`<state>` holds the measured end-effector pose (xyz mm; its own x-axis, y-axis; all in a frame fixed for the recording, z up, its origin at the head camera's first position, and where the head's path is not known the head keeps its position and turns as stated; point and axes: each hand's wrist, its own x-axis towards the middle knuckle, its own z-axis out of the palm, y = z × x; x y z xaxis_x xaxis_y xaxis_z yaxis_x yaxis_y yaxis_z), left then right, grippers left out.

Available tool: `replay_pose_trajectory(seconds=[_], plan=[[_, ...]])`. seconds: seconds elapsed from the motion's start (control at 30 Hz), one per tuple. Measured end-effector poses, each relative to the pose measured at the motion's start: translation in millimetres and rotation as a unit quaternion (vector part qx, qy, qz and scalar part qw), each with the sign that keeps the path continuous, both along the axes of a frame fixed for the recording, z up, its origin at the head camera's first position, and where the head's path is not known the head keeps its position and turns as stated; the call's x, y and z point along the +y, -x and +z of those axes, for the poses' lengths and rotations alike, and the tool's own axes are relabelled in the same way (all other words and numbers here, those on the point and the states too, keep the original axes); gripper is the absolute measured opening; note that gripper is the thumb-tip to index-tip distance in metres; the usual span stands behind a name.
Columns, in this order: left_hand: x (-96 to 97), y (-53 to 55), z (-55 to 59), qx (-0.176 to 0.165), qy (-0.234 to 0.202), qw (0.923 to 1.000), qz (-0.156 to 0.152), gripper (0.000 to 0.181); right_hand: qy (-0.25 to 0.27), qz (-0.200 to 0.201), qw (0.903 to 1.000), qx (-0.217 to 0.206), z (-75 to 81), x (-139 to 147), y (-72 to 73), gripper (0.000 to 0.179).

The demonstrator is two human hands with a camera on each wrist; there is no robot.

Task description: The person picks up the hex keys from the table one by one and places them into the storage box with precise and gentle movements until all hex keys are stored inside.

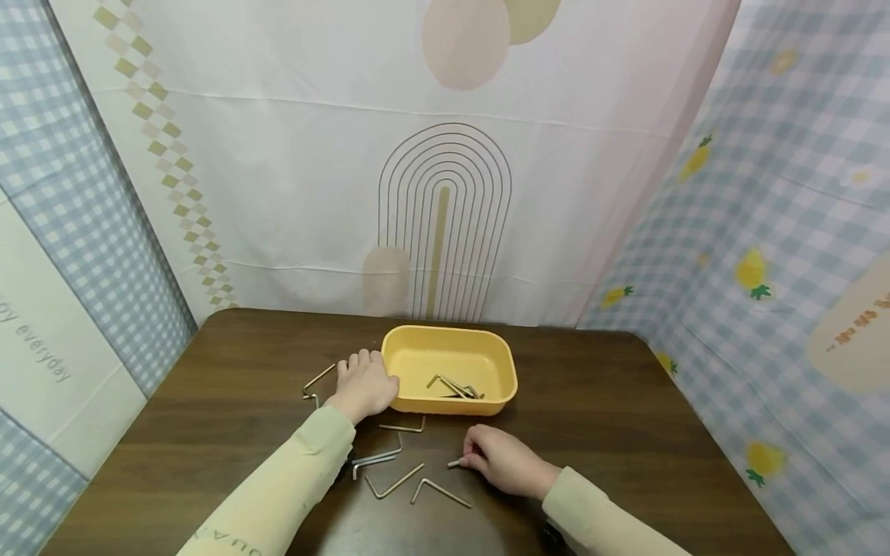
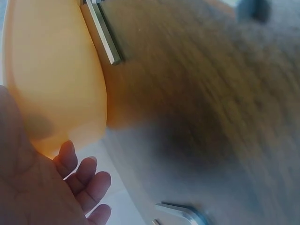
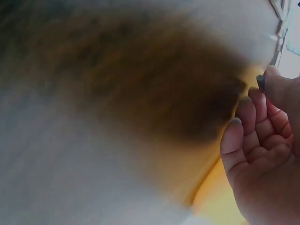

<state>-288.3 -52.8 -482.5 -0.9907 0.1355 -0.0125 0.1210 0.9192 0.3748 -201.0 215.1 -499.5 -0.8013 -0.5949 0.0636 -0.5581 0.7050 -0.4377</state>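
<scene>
My left hand [image 1: 365,382] lies at the left end of a yellow plastic bin [image 1: 445,407], its thumb at the rim and its fingers loosely bent in the left wrist view. Several L-shaped hex keys [image 1: 455,386] lie inside the bin. In front of it, my right hand [image 1: 511,461] pinches a hex key [image 1: 453,464] between thumb and index finger. Only a short end sticks out; the rest is hidden by the hand. Close to its left, a bronze hex key [image 1: 445,492] lies on the table.
Another bronze hex key [image 1: 399,482] and silver hex keys [image 1: 375,460] lie left of centre on the brown wooden table [image 1: 591,401]. One bronze key [image 1: 403,428] lies by the bin's near side. More keys [image 1: 320,377] lie beyond my left hand. A cloth [image 1: 313,193] hangs behind the table.
</scene>
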Motion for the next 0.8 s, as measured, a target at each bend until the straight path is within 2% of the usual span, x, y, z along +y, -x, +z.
replay_pose_trajectory(seconds=[0.2,0.33,0.47,0.63,0.8], plan=[[-2.2,5.8,-0.6,0.007,-0.003,1.0000,-0.002,0.042,0.042,-0.028,0.9984,0.024,24.3,6,10.2,0.014],[-2.6,9.6,-0.8,0.012,-0.005,0.9999,0.000,0.044,0.068,-0.062,0.9947,0.045,45.1,9,25.9,0.012],[-3.6,11.6,-1.2,0.012,-0.007,0.9999,0.002,0.047,0.082,-0.104,0.9900,0.049,60.7,9,45.1,0.011],[-2.5,12.8,-3.3,0.007,-0.009,0.9999,0.003,0.048,0.071,-0.154,0.9845,0.044,66.0,4,66.4,0.011],[-1.4,12.6,-3.6,0.003,-0.009,0.9999,0.006,0.047,0.056,-0.177,0.9822,0.029,56.9,-2,77.3,0.010]])
